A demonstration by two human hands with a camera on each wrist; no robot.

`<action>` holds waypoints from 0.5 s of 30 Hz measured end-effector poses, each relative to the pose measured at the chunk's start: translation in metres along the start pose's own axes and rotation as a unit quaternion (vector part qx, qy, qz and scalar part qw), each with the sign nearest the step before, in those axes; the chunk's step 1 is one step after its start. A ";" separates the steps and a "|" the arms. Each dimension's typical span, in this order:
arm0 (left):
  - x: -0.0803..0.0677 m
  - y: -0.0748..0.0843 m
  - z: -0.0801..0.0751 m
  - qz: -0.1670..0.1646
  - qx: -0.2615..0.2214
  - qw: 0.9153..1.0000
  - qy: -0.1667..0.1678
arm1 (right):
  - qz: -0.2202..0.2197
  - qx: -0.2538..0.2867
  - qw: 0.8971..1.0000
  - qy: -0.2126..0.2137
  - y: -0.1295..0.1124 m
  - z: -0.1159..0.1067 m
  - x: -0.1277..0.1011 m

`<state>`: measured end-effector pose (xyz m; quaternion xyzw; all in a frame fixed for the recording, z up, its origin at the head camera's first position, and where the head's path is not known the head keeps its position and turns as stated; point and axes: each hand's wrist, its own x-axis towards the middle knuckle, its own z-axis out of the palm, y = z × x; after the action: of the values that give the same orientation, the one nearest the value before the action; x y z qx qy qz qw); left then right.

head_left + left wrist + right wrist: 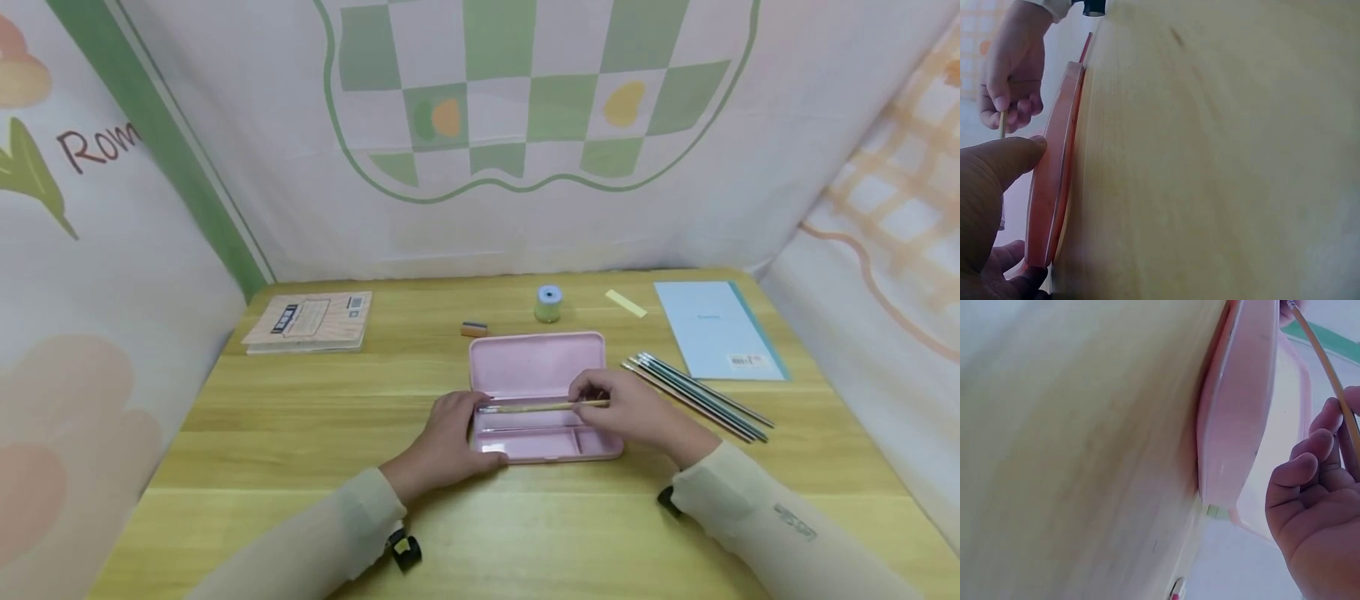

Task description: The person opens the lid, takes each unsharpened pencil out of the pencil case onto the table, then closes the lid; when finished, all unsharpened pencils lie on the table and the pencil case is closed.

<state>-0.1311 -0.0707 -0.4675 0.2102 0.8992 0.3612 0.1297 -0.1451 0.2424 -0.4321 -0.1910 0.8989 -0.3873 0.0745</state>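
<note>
Head view: the left hand (448,439), just below the centre of the frame, is gripping the left end of the pink case (536,445), which is lying open on the counter (300,442). The right hand (633,410), right of centre, is pinching the pencil (536,407) by its right end, and the pencil is spanning the case lengthwise. More pencils (697,398) are lying at centre right, below a notebook (705,329); an eraser (474,330) and a sharpener (548,305) are sitting above the case, and a book (307,323) is resting at left.

Left wrist view: the left thumb is pressing the case's edge at left, while the right hand is holding the pencil's end at upper left.

Right wrist view: the pencil is slanting down the right edge into the right hand's fingers; its upper end is reaching the left hand, though whether they are touching I cannot tell.

Laying the pencil in the case seems to be the step in hand; the next move probably calls for keeping it level, seating it inside the rim and letting go.
</note>
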 end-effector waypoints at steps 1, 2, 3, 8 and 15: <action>0.000 0.000 0.000 0.001 0.000 1.000 0.000 | 0.001 0.001 1.000 0.005 0.001 -0.001 -0.001; 0.000 0.000 0.001 0.001 -0.001 1.000 0.000 | 0.003 0.005 1.000 0.010 0.001 -0.003 -0.002; 0.000 0.000 0.001 0.002 0.000 1.000 0.000 | 0.005 0.009 1.000 0.015 0.001 -0.005 -0.004; -0.001 0.001 0.000 0.002 -0.002 1.000 -0.003 | 0.027 0.026 0.998 0.044 0.001 -0.020 -0.012; 0.000 0.002 -0.001 0.000 0.002 1.000 -0.002 | 0.080 0.036 0.993 0.079 0.006 -0.040 -0.027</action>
<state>-0.1310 -0.0705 -0.4655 0.2110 0.8995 0.3593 0.1316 -0.1333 0.2836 -0.4089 -0.0843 0.8996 -0.4265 0.0406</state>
